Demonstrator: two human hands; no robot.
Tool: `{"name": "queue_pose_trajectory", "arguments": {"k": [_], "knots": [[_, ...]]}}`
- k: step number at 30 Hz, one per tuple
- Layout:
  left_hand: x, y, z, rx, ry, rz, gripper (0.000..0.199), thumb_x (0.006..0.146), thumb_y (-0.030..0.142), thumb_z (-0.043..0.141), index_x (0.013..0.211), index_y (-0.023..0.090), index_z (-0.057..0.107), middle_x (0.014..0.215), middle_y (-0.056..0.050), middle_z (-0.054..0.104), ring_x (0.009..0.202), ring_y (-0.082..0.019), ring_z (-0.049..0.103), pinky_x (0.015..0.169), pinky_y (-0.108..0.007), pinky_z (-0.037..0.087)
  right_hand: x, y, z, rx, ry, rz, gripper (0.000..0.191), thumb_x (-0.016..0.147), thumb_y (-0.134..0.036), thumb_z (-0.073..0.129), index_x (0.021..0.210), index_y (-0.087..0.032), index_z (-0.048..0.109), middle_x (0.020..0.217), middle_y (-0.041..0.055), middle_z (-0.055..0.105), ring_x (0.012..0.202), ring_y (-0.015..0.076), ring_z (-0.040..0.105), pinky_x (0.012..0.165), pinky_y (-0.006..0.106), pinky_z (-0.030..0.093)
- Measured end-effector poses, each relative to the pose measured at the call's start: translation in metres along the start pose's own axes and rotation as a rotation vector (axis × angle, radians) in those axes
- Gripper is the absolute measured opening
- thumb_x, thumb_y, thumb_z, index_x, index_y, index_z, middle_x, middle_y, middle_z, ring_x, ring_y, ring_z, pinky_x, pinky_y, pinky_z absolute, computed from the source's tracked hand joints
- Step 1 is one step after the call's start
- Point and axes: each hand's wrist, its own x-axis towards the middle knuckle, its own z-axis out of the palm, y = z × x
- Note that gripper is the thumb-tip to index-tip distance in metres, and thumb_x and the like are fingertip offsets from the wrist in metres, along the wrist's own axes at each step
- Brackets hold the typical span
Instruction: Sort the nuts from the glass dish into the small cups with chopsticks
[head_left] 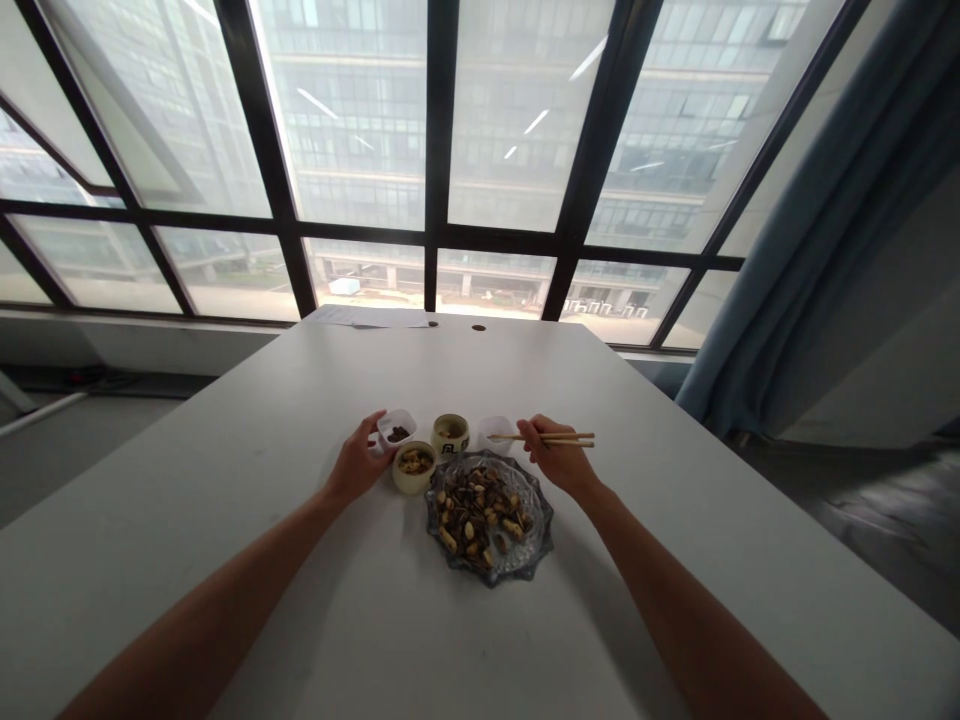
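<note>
My left hand grips the side of a small clear plastic box with a few dark pieces inside. A pair of wooden chopsticks is held in my right hand, their tips over a second clear plastic box; whether they pinch anything is too small to tell. Between the boxes stands a cream ceramic cup with dark lettering. Another cream cup, holding yellowish-brown pieces, is close to my left fingers. Nearer to me, a scalloped glass plate carries a mix of dark seeds and pale nuts.
Everything stands on a long white table. Papers lie at its far end, near two round cable holes. Beyond rise large dark-framed windows. A blue-grey curtain hangs at the right.
</note>
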Motion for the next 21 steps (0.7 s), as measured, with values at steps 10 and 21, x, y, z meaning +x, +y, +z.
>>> {"name": "queue_pose_trajectory", "arguments": {"k": [10, 21], "knots": [[0.000, 0.001, 0.000, -0.009, -0.013, -0.024, 0.067, 0.074, 0.046, 0.069, 0.132, 0.019, 0.052, 0.121, -0.013, 0.068, 0.102, -0.026, 0.069, 0.081, -0.039, 0.059, -0.008, 0.017, 0.004, -0.362, -0.136, -0.420, 0.046, 0.102, -0.051, 0.035, 0.082, -0.020, 0.061, 0.077, 0.0055, 0.066, 0.063, 0.0161, 0.060, 0.059, 0.027, 0.040], [0.001, -0.003, 0.001, -0.010, -0.003, 0.000, 0.066, 0.074, 0.045, 0.069, 0.132, 0.019, 0.052, 0.122, -0.013, 0.067, 0.106, -0.027, 0.067, 0.082, -0.040, 0.059, -0.002, -0.011, -0.016, 0.190, 0.234, -0.115, 0.053, 0.095, -0.061, 0.044, 0.068, -0.019, 0.061, 0.052, 0.0025, 0.060, 0.043, 0.0129, 0.052, 0.043, 0.025, 0.040]]}}
